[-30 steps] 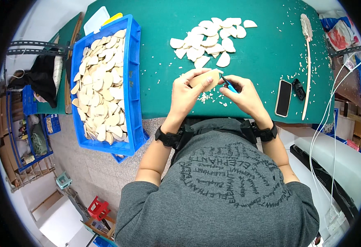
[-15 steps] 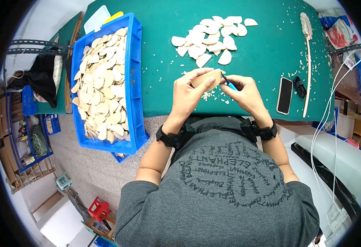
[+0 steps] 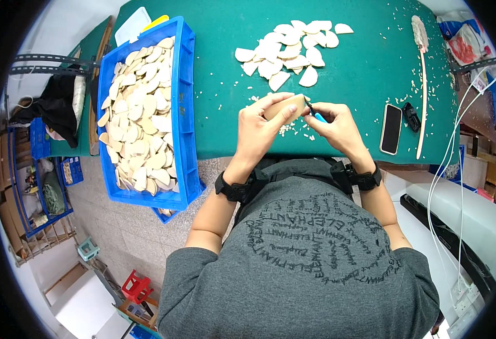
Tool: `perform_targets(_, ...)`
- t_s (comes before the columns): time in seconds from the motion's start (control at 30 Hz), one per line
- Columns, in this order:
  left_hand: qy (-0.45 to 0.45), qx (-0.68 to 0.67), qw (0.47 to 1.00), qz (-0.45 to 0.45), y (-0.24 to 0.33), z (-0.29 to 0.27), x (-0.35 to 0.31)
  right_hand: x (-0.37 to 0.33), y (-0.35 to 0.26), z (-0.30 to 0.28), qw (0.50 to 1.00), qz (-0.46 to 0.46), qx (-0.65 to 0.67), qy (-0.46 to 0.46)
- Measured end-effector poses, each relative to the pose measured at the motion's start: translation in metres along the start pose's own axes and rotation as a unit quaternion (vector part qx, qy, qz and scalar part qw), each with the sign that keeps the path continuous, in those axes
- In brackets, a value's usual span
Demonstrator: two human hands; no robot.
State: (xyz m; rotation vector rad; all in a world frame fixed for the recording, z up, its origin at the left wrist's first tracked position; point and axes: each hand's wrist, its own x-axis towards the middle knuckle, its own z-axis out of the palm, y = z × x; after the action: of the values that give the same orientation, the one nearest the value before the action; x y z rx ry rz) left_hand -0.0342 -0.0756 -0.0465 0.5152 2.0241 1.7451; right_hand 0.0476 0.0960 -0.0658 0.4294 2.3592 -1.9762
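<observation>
My left hand is closed round a pale beige half-round piece, thumb on its near face and fingers behind. In my right hand is a small hand tool with a blue handle and a dark, narrow tip; whether it is a knife or a cutter I cannot tell. Its tip meets the right edge of the piece. Small pale shavings lie on the green tabletop under my hands. Farther off rests a loose pile of similar half-round pieces.
A blue plastic crate full of pale half-round pieces stands to the left. On the right of the green table lie a phone, a small black object and a long stick with a fluffy end. White cables hang beyond.
The tool has tilted slightly at the edge of the piece, with my right hand shifting very little. My left hand keeps the piece in nearly the same place.
</observation>
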Motion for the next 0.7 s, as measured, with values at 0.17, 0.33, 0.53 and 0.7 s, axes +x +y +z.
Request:
perform_targets(0.17, 0.0, -0.01, 1.0, 0.007, -0.005, 0.001, 0.001, -0.001, 0.0, 0.0, 1.0, 0.004, -0.023, 0.002)
perform_targets(0.33, 0.048, -0.021, 0.999, 0.007, -0.007, -0.012, 0.002, 0.002, -0.005, 0.001, 0.999, 0.017, 0.003, 0.048)
perform_targets(0.53, 0.531, 0.318, 0.77, 0.155, -0.039, -0.164, 0.027, -0.005, 0.006, -0.02, 0.994, 0.051, 0.057, 0.079)
perform_targets(0.7, 0.22, 0.424, 0.857, 0.195, -0.075, -0.085, 0.077, -0.01, 0.008, -0.022, 0.993, 0.057, 0.063, 0.088)
